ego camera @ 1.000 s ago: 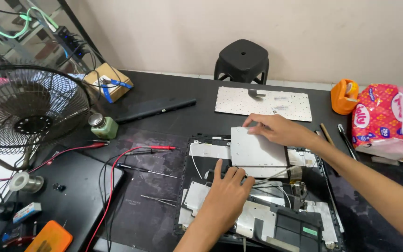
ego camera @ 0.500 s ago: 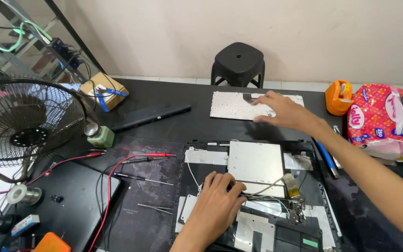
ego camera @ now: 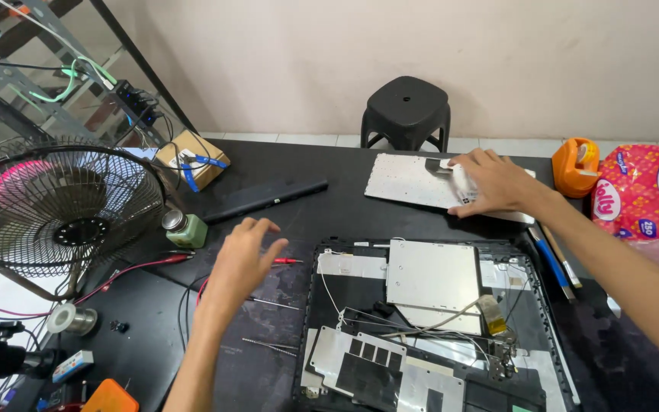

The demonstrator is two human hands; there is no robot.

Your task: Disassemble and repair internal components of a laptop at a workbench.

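Head view: our right hand point(ego camera: 497, 183) lies flat, fingers spread, on the grey flat keyboard panel point(ego camera: 409, 177) at one o'clock, its long axis left-right; our left hand point(ego camera: 242, 259) hovers open, empty, farther away.

The right hand point(ego camera: 493, 183) covered part of the flat grey keyboard panel point(ego camera: 409, 180). The opened black laptop chassis point(ego camera: 429, 328) ran off the bottom edge.
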